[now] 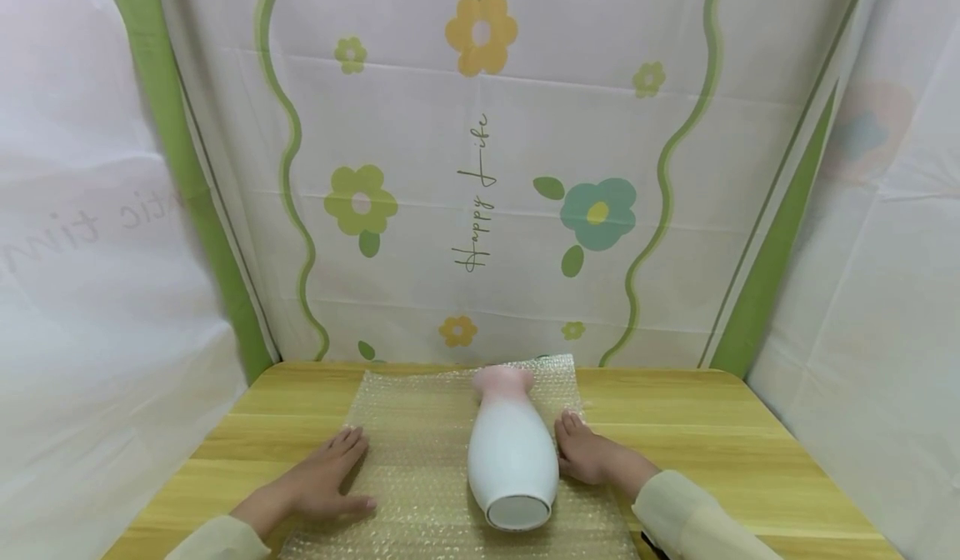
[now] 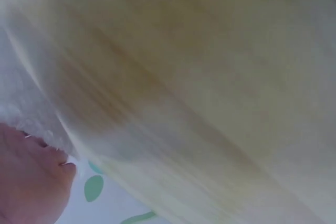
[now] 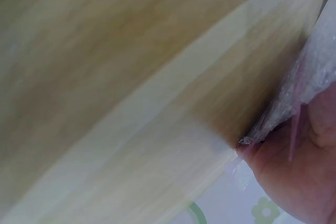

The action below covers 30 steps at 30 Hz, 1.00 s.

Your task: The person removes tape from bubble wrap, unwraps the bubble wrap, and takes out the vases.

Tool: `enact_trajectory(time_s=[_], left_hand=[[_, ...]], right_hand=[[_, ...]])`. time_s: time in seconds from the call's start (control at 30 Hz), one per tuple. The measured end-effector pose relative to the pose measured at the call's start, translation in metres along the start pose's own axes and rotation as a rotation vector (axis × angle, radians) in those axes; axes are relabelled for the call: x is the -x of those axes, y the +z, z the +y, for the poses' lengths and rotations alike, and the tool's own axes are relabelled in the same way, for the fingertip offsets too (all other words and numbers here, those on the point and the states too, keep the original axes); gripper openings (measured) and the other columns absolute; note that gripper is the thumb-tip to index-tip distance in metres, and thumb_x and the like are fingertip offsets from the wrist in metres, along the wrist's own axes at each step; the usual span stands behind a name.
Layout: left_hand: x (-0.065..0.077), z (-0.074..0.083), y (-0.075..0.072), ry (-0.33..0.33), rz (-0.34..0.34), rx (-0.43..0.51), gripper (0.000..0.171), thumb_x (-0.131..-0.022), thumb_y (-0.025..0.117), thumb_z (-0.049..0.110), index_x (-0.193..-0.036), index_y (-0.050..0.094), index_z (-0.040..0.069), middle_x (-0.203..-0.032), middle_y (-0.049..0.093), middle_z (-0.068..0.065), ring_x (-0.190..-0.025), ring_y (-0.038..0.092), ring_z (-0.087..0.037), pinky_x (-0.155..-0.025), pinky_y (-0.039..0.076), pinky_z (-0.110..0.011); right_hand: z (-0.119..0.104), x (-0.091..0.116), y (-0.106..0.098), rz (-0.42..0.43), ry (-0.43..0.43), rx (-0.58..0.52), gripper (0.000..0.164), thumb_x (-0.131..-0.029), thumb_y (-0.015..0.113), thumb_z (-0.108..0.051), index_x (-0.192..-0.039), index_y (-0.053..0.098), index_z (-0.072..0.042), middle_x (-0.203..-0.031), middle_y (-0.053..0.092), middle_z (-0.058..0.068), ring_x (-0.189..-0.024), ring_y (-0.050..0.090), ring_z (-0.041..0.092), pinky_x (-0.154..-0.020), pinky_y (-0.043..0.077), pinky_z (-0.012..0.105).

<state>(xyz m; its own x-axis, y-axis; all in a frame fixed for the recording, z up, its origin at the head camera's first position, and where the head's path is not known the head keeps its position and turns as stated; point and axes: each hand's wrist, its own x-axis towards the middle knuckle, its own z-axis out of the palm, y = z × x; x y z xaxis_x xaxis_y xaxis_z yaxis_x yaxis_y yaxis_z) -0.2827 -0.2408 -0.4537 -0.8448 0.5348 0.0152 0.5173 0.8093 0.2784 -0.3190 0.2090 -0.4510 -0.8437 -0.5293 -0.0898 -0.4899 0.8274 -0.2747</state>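
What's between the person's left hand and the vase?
Just bubble wrap: the head view shows a stretch of it between the left hand and the vase.

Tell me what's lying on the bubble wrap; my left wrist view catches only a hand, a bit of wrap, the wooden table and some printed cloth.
Observer: A white vase with a pink neck, lying on its side.
Operator: Good. Where's the right hand?
Observer: The head view shows the right hand beside the vase, at the right edge of the bubble wrap.
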Motion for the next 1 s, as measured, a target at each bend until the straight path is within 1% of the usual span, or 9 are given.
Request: enact_trajectory(time_s=[0.13, 0.27, 0.43, 0.57, 1.0], left_hand=[[-0.001, 0.001, 0.004, 0.042, 0.054, -0.066, 0.098, -0.086, 0.055, 0.068, -0.144, 0.036, -0.009, -0.151, 0.026, -0.029, -0.137, 0.024, -0.048, -0.109, 0.021, -0.058], [-0.002, 0.003, 0.005, 0.065, 0.070, -0.127, 0.096, -0.088, 0.051, 0.068, -0.143, 0.038, -0.009, -0.150, 0.030, -0.029, -0.136, 0.029, -0.047, -0.108, 0.025, -0.056], [-0.004, 0.005, 0.007, 0.096, 0.059, -0.201, 0.092, -0.090, 0.048, 0.067, -0.141, 0.041, -0.009, -0.146, 0.036, -0.029, -0.133, 0.034, -0.046, -0.106, 0.030, -0.056], [-0.005, 0.006, 0.009, 0.102, 0.046, -0.231, 0.093, -0.090, 0.046, 0.068, -0.142, 0.040, -0.008, -0.146, 0.037, -0.028, -0.133, 0.035, -0.044, -0.106, 0.031, -0.055], [-0.005, 0.007, 0.012, 0.093, 0.007, -0.260, 0.094, -0.090, 0.043, 0.069, -0.144, 0.037, -0.009, -0.148, 0.034, -0.027, -0.135, 0.033, -0.044, -0.105, 0.031, -0.055]], right_hand=[[0.000, 0.000, 0.000, 0.000, -0.004, 0.009, 0.064, -0.100, 0.052, -0.024, -0.138, 0.031, 0.023, -0.146, 0.020, 0.043, -0.139, 0.015, 0.051, -0.113, 0.017, 0.052], [0.001, 0.000, 0.000, 0.004, -0.013, 0.012, 0.063, -0.100, 0.053, -0.022, -0.137, 0.031, 0.024, -0.145, 0.020, 0.043, -0.138, 0.015, 0.052, -0.112, 0.018, 0.053], [0.000, 0.000, -0.001, 0.003, -0.014, 0.009, 0.063, -0.100, 0.053, -0.023, -0.137, 0.031, 0.023, -0.145, 0.020, 0.043, -0.138, 0.015, 0.052, -0.112, 0.018, 0.053], [0.000, -0.001, -0.001, -0.004, -0.004, 0.005, 0.064, -0.100, 0.053, -0.024, -0.138, 0.031, 0.023, -0.146, 0.020, 0.043, -0.139, 0.015, 0.051, -0.112, 0.018, 0.052], [0.002, -0.002, 0.000, -0.012, -0.001, 0.017, 0.064, -0.100, 0.053, -0.024, -0.138, 0.030, 0.023, -0.146, 0.019, 0.043, -0.139, 0.014, 0.051, -0.112, 0.018, 0.053]])
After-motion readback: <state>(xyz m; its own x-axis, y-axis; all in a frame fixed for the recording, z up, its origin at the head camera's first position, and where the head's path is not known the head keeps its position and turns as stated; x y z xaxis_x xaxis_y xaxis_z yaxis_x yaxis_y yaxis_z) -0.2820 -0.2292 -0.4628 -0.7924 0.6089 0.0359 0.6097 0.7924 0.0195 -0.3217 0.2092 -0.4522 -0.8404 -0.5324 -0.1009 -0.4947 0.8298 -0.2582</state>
